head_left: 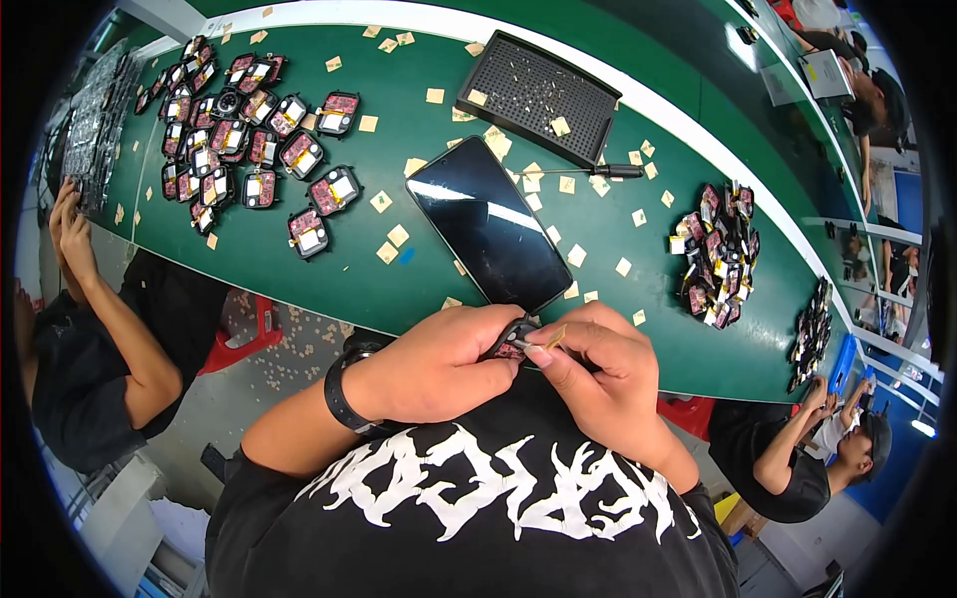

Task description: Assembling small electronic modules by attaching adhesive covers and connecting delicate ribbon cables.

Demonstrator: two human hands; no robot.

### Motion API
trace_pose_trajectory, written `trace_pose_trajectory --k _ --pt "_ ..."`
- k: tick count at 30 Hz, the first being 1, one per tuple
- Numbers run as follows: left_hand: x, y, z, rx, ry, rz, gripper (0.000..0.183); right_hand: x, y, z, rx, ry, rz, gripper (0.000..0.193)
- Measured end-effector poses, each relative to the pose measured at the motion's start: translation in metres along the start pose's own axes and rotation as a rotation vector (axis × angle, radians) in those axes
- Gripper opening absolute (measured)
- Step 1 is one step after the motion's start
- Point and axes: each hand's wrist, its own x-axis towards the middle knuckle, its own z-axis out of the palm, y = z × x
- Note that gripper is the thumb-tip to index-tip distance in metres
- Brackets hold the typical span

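My left hand (434,364) is closed round a small black device case (509,340), with a bit of its reddish circuit board showing. Close against it, my right hand (610,369) pinches a small tan paper piece (555,337) between thumb and forefinger. Its fingertips meet the case's edge, and the fingers hide much of the case. Just beyond both hands, a large black phone or tablet (488,224) lies slanted on the green table (349,284), screen up.
Many open device cases (227,135) with red boards cover the table's left. Another heap (718,254) lies to the right. Behind the tablet are a black perforated tray (538,95), a screwdriver (618,170) and scattered tan paper squares (387,252). People sit on either side.
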Motion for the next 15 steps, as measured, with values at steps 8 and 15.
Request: trace_pose_trajectory --k 8,15 --pt "-0.001 0.002 -0.001 0.028 -0.030 -0.053 0.017 0.000 0.002 0.003 0.089 -0.023 0.112 0.010" --pt "-0.002 -0.003 0.006 -0.019 0.011 -0.006 0.011 -0.007 0.014 0.013 0.353 0.102 0.241 0.009"
